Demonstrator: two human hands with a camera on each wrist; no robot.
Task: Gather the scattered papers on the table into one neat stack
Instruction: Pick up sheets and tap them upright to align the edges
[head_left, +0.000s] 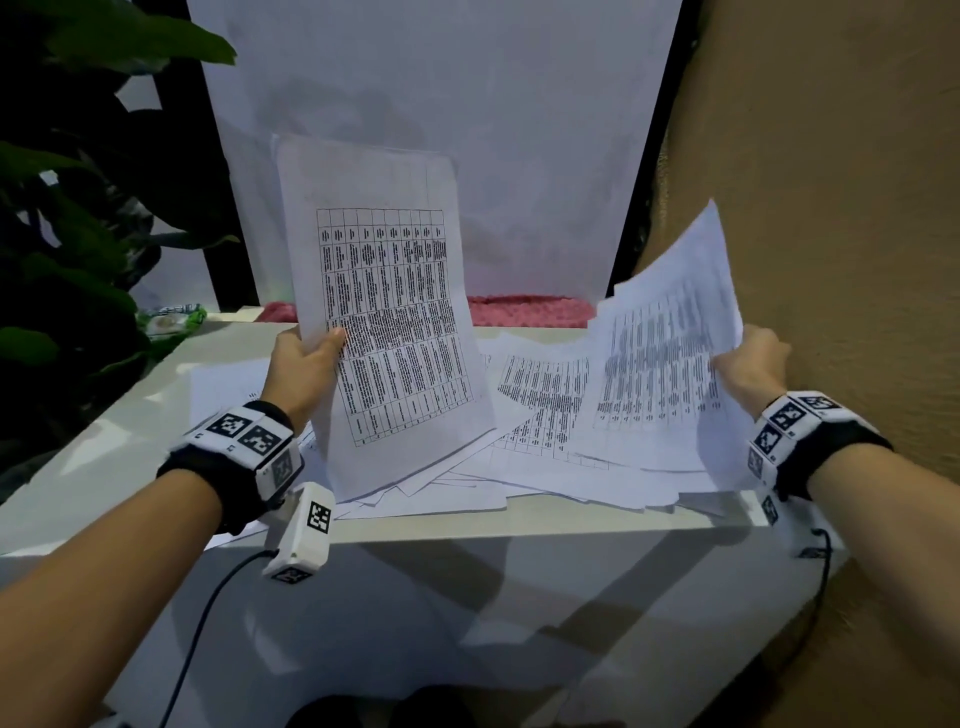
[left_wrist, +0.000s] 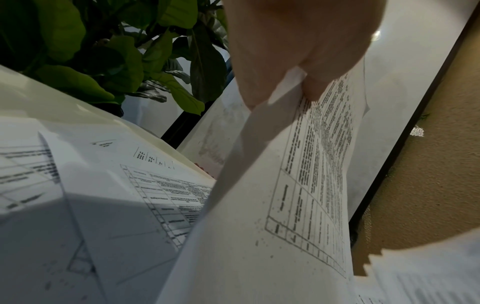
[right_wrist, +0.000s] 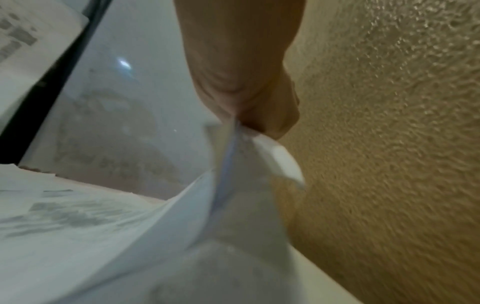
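My left hand (head_left: 311, 353) pinches the left edge of a few printed table sheets (head_left: 384, 312) and holds them upright above the white table (head_left: 104, 452). The wrist view shows the thumb and fingers of the left hand (left_wrist: 293, 82) clamped on that bundle (left_wrist: 285, 195). My right hand (head_left: 748, 364) grips the right edge of another sheaf of sheets (head_left: 665, 358), lifted and tilted near the wall; in the right wrist view the right hand (right_wrist: 246, 115) pinches this sheaf (right_wrist: 233, 195). More loose papers (head_left: 535, 415) lie scattered flat on the table between the hands, and several (left_wrist: 103, 185) lie under the left bundle.
A leafy plant (head_left: 78, 208) stands at the left of the table. A tan textured wall (head_left: 831, 208) runs close along the right. A white panel (head_left: 467, 130) rises behind the table, with pink fabric (head_left: 530, 309) at its foot. The table's front edge (head_left: 519, 532) is near me.
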